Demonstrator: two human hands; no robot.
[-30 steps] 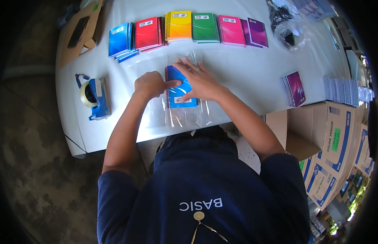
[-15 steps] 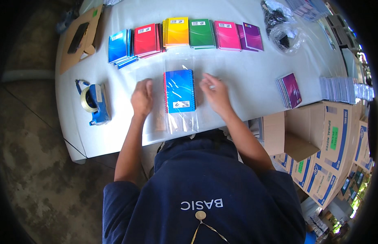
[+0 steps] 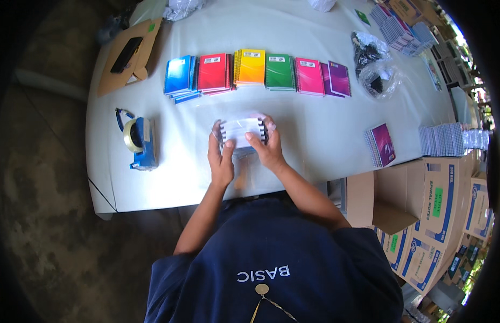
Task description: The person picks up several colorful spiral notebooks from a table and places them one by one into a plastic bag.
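A stack of spiral notebooks (image 3: 241, 131) in clear plastic wrap is tipped up above the near part of the table, so its white page edges and dark spiral bindings face up. My left hand (image 3: 221, 160) grips its left side, thumb on the near face. On the opposite side my right hand (image 3: 270, 149) is closed round it, with the thumb pressed on the page edges. The covers are mostly hidden at this angle. Beyond the hands stands a row of notebook piles: blue (image 3: 178, 74), red (image 3: 212, 71), yellow (image 3: 251, 67), green (image 3: 280, 71), pink (image 3: 310, 76) and purple (image 3: 339, 79).
A blue tape dispenser (image 3: 146, 145) is at the left. Behind it lies a cardboard piece (image 3: 111, 76) with a black object (image 3: 126, 55). Purple notebooks (image 3: 380, 144) and crumpled clear plastic (image 3: 380, 81) lie right. An open carton (image 3: 408, 188) stands by the table's right edge.
The wrapped notebooks, lying flat with a blue cover up between my parted hands, are now lifted and tipped on edge. Both hands have closed on their sides.
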